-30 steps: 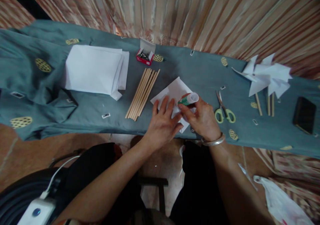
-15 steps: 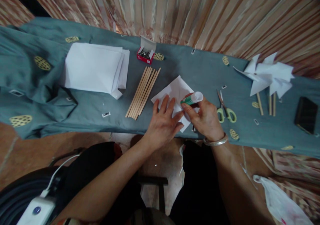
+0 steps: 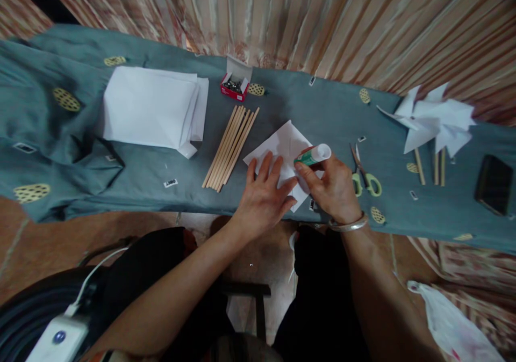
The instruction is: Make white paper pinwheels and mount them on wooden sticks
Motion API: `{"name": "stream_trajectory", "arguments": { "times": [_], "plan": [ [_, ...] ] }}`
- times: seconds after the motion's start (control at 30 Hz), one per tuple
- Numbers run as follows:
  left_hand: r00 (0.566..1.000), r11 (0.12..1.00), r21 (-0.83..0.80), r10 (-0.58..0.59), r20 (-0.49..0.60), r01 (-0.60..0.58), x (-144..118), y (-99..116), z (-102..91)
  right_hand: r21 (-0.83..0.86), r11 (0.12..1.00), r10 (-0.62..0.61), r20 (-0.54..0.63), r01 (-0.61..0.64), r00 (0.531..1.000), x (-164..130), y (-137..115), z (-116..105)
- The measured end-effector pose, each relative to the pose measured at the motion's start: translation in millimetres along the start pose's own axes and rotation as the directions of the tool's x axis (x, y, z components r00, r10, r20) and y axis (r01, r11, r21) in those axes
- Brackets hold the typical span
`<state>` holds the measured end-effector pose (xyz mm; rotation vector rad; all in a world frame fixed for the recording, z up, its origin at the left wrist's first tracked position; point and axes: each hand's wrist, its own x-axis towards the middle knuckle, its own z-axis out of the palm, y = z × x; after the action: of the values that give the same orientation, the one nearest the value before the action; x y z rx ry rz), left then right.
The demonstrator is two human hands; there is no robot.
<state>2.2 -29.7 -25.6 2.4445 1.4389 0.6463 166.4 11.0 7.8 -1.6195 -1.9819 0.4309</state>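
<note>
A square of white paper lies turned cornerwise near the front edge of the table. My left hand rests flat on its left part, fingers spread. In my right hand is a green and white glue stick, gripped between thumb and fingers and tilted over the paper's right side. Its lower tip is by the paper; whether it touches is hidden by my fingers. Green-handled scissors lie just right of my right hand. Several wooden sticks lie side by side to the left of the paper.
A stack of white paper lies on the left. Behind the sticks stands an open red box of small metal pieces. White paper pinwheels on sticks and a dark phone are at the right. A curtain hangs along the back.
My right hand has shifted slightly to the right with the glue stick. My left hand stays in place on the paper.
</note>
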Motion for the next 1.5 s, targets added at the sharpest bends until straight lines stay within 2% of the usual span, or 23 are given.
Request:
{"name": "stream_trajectory", "arguments": {
  "times": [0.8,1.5],
  "plan": [
    [1.0,1.0,0.001,-0.008,0.014,0.008,0.4,0.8,0.5,-0.011,1.0,0.026,-0.057,-0.027,0.998,5.8,-1.6,5.4],
    [1.0,1.0,-0.007,-0.005,0.014,0.005,1.0,1.3,-0.8,0.073,0.997,0.014,-0.03,-0.011,0.999,6.2,-6.0,7.3]
  ]
}}
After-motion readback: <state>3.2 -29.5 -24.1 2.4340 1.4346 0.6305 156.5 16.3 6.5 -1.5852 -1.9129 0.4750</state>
